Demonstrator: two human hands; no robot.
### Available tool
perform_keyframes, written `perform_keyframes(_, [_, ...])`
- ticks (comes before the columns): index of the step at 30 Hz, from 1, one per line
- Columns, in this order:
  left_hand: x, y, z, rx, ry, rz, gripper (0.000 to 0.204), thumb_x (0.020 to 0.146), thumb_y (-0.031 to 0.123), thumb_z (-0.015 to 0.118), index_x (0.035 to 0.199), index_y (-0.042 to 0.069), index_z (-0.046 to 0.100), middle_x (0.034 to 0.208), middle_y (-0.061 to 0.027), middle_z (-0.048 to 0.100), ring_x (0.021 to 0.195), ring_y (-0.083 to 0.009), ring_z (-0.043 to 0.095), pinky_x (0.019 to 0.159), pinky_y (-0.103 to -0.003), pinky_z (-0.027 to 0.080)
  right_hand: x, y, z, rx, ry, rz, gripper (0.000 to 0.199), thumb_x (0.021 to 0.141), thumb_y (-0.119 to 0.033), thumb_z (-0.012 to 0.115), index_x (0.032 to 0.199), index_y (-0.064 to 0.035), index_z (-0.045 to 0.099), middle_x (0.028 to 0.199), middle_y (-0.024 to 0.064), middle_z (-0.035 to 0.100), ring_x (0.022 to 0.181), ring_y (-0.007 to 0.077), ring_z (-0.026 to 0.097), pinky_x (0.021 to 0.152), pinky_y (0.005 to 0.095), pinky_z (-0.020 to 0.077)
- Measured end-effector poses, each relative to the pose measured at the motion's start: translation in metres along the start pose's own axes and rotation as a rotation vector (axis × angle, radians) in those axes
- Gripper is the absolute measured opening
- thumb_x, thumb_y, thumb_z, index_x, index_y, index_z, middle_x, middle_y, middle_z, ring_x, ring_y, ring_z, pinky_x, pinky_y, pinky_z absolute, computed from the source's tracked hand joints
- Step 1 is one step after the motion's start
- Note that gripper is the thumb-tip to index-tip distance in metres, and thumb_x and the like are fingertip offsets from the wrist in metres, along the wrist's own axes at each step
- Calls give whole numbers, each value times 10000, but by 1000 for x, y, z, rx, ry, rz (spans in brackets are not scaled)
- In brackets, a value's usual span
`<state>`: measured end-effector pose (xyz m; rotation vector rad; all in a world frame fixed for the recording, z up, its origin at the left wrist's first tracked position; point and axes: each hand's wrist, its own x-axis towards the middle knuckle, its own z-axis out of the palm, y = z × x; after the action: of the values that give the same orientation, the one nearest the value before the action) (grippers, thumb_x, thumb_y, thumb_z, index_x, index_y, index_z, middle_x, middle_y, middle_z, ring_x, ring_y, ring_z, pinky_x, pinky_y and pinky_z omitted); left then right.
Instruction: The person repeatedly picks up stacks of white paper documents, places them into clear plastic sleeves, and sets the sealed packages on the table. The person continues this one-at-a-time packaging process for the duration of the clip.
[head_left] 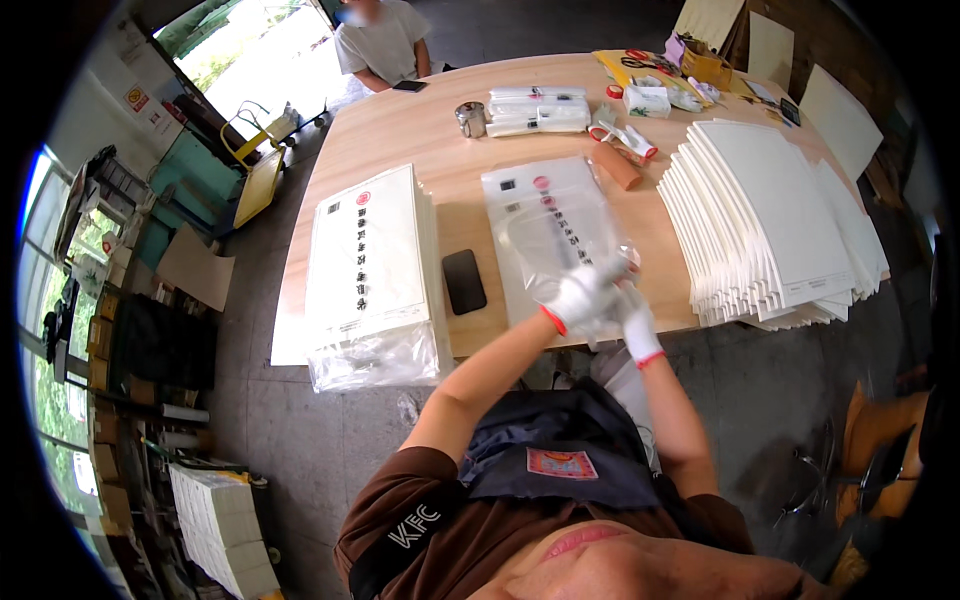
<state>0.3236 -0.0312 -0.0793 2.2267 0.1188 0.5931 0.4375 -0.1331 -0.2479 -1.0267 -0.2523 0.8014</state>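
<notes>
My left hand (583, 294), in a white glove with a red cuff, is over the near right corner of a stack of clear printed plastic bags (520, 215). Motion smears its fingers, so their grip is unclear. Close beside it, my right hand (638, 322), gloved the same way, is closed at the stack's near edge; its fingertips are partly hidden, and what they hold does not show. Left of the bags lies a black phone (465, 281). Beyond it rises a tall pile of bagged printed packs (365, 245), clear plastic hanging over its near end.
On the right stands a fanned stack of white card sheets (760, 210). Farther back are an orange-brown roll (616, 166), rolled plastic bags (538, 110), a metal cup (470, 119) and scissors (645, 62). A person (385, 45) sits at the table's far side. A yellow trolley (258, 185) is left.
</notes>
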Motion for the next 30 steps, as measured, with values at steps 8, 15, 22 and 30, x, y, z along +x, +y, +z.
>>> perform_keyframes(8, [-70,108,36,-9,-307,174,453,676,-3,579,1107,135,594,882,-118,642,785,-306,643,649,-415,513,29,11,94,-697,-380,-91,454,912,-268,502,1323,-83,449,1268,108,522,1139,264,524,976,394,421])
perform_keyframes(15, [-66,-13,28,0,112,-152,249,862,91,610,1104,146,624,892,-166,681,797,-301,677,663,-373,527,-93,-103,25,-1450,-485,-638,290,838,-215,592,1109,-113,610,1079,82,617,981,296,591,839,398,489])
perform_keyframes(22, [-5,19,38,-423,-72,-280,235,911,23,504,1122,14,608,965,-77,663,663,-70,547,617,-238,483,-152,-324,-23,-2071,342,-1082,299,819,-285,648,1059,-107,629,1040,18,646,956,219,599,827,321,471])
perform_keyframes(30, [57,78,43,-956,-275,-289,326,951,126,455,1252,13,509,1195,-134,597,822,-110,589,783,-262,495,-139,-356,-2,-2145,45,-1386,147,734,-220,631,839,-118,620,694,4,595,619,183,581,567,319,448])
